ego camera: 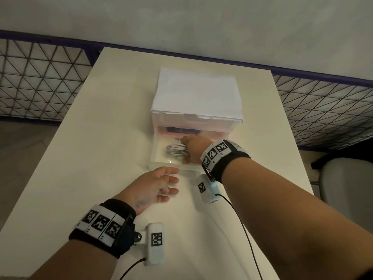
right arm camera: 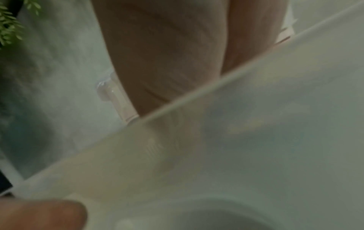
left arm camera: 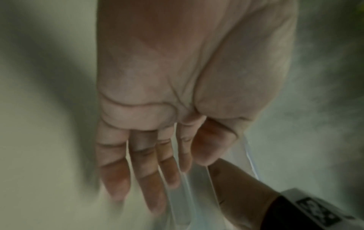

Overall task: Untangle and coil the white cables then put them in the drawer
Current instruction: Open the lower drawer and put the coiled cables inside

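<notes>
In the open drawer (ego camera: 159, 158), right hand (ego camera: 194, 148) grips coiled cable (ego camera: 175, 151).

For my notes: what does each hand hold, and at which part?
Right hand grips the coiled white cable at its right end, inside the drawer. Left hand holds nothing.

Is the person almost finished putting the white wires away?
Nearly. Done: the white cables are wound into a coil, not tangled, and already inside the open drawer. In hand: the right hand is in the drawer, curled around the coil. The left hand is open near the drawer's front. Left: let go, pull the hand out and probably push the drawer shut. No other loose cables show on the table.
</notes>
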